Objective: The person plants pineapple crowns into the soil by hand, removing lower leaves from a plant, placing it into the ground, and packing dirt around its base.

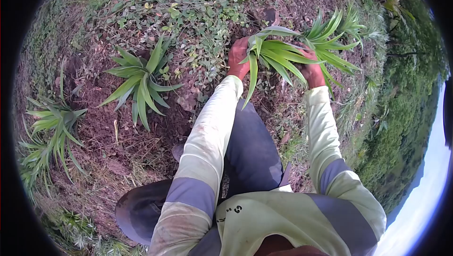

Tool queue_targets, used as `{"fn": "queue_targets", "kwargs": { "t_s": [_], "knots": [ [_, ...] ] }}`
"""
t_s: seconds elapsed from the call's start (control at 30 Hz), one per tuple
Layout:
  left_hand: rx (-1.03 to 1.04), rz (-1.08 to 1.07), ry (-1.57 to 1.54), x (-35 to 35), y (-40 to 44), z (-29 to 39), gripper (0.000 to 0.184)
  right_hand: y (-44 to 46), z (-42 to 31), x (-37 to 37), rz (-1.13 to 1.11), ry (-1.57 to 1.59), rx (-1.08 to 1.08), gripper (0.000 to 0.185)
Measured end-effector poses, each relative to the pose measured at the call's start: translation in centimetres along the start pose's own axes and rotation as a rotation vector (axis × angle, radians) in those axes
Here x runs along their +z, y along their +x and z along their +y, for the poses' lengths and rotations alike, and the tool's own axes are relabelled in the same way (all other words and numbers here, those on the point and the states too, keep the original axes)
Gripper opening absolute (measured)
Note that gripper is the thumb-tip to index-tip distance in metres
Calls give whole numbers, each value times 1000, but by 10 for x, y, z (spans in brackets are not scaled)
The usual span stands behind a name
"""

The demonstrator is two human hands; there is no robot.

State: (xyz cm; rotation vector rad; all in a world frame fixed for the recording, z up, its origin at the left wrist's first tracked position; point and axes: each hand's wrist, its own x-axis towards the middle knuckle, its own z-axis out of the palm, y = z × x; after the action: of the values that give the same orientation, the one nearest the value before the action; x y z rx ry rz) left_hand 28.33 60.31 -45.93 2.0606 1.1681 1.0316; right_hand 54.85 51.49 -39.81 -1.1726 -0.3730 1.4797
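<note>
A young pineapple plant (278,57) with long, pointed green leaves leans to the right between my two hands. My left hand (239,58) is closed at its base, with the fingertips partly hidden by the leaves and the ground. On the other side, my right hand (311,68) has its fingers bent round the plant's leaves, which cover part of the hand. Just beyond the right hand grows another pineapple plant (330,43), its leaves overlapping that hand.
A pineapple plant (141,83) stands to my left, with more pineapple plants (54,124) farther left. Low leafy weeds (188,6) cover the slope above bare soil and dry grass (108,166). My bent leg (252,147) is below my hands. Trees (406,114) rise at right.
</note>
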Motion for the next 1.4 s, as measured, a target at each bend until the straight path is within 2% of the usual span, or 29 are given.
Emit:
{"fn": "queue_targets", "kwargs": {
  "t_s": [0.03,0.07,0.1,0.13,0.2,0.33,0.37,0.43,0.5,0.53,0.63,0.77,0.87,1.0,1.1,1.17,1.2,1.23,1.3,1.33,1.4],
  "knots": [
    [-2,2,0,0,0,2,53,4,-23,18,85,-115,-76,24],
    [1,16,-16,-3,1,5,43,13,-42,34,170,-229,-152,24],
    [4,29,-31,-4,2,7,35,28,-57,35,84,-274,-204,18],
    [4,29,-30,-5,1,8,35,27,-81,59,104,-403,-169,23],
    [14,28,-29,-6,2,9,38,52,-96,93,36,-539,-248,32],
    [39,18,16,2,0,0,52,77,-108,176,-357,-1192,-357,59],
    [26,23,-23,1,0,1,51,86,-101,188,-361,-1193,-357,59],
    [11,31,-61,2,0,0,50,109,-83,197,-781,-1528,-323,61],
    [3,-45,68,3,0,-3,47,118,-63,197,-1076,-1532,-364,56],
    [-24,-64,82,4,-3,-3,43,118,-54,196,-1094,-1703,-340,50],
    [-53,-13,-58,6,-1,-2,41,119,-49,204,-1010,-1791,-239,45],
    [-28,-6,4,7,-5,-4,44,119,-49,202,-977,-1889,-416,42],
    [-5,24,-11,2,-8,1,43,138,-35,182,-967,-1852,-489,44],
    [-4,-66,102,5,-3,-1,48,129,-37,188,-936,-1944,-432,40],
    [-37,-15,-10,2,-5,1,53,138,-24,180,-942,-1828,-495,36],
    [-104,-91,14,-2,-5,8,56,135,-23,181,-932,-1865,-465,29],
    [-37,-3,-42,-2,-4,10,43,150,-8,160,-959,-1734,-654,25],
    [34,88,-94,-1,-1,9,31,152,-6,158,-956,-1738,-656,25],
    [31,102,-117,-2,0,10,29,159,2,156,-1025,-1733,-692,23],
    [55,115,-94,-2,0,10,29,162,7,153,-1048,-1670,-816,22],
    [51,100,-74,-1,0,10,29,162,9,143,-1052,-1688,-779,21]
  ]
}}
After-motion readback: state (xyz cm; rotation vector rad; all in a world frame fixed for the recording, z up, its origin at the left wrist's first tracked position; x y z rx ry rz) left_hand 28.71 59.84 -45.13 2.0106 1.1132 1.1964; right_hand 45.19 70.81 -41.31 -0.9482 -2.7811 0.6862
